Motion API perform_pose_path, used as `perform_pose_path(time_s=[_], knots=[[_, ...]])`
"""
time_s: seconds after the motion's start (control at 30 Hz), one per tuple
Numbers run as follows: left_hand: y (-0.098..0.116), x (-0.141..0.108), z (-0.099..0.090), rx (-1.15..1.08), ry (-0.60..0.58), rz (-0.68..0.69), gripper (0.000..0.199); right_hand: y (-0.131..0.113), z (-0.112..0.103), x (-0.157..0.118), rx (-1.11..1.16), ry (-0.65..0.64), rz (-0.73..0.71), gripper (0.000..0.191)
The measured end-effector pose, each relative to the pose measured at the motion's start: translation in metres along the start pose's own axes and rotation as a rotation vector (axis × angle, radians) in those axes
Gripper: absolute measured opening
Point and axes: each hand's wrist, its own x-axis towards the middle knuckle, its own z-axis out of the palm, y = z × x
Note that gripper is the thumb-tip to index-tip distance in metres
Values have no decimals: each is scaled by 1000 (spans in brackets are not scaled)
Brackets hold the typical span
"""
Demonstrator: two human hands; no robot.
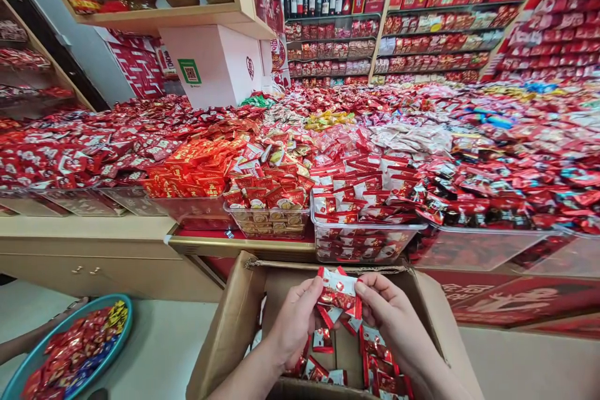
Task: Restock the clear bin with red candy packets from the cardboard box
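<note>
Both hands are over an open cardboard box (225,325). Several red and white candy packets (338,292) are held between them. My left hand (296,319) pinches the left edge of the packets with thumb and fingers. At their right edge, my right hand (387,303) closes thumb and fingers on them. More red and white packets (382,362) lie inside the box below the hands. Just beyond the box stands a clear bin (365,244) filled with neatly stacked packets of similar colours.
Clear bins heaped with wrapped sweets line the counter, including orange-red packets (192,165). A blue basin (124,331) of sweets sits on the floor at lower left, with a person's arm or leg (32,340) beside it. Shelves (337,19) rise behind.
</note>
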Motion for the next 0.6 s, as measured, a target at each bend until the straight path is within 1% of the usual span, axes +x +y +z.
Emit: perform_pose_path(time_s=[0.13,0.2,0.27,0.33,0.4,0.47,0.6], knots=[[1,-1,2,10,24,-2,35,-3,3,0,87,-51,21,22],[0,-2,5,19,51,14,37,-4,4,0,40,-47,-4,22],[-3,-2,7,37,87,37,39,-4,4,0,-56,-44,-28,23],[-7,-3,6,65,133,56,40,-3,3,-1,-139,-74,-35,24],[-14,-2,3,110,171,54,42,2,3,-2,-158,-113,-46,25],[-21,-1,-4,206,185,73,44,11,2,-3,-151,-161,-59,25],[-34,3,-20,492,157,136,47,35,-4,0,-180,-219,-56,27]])
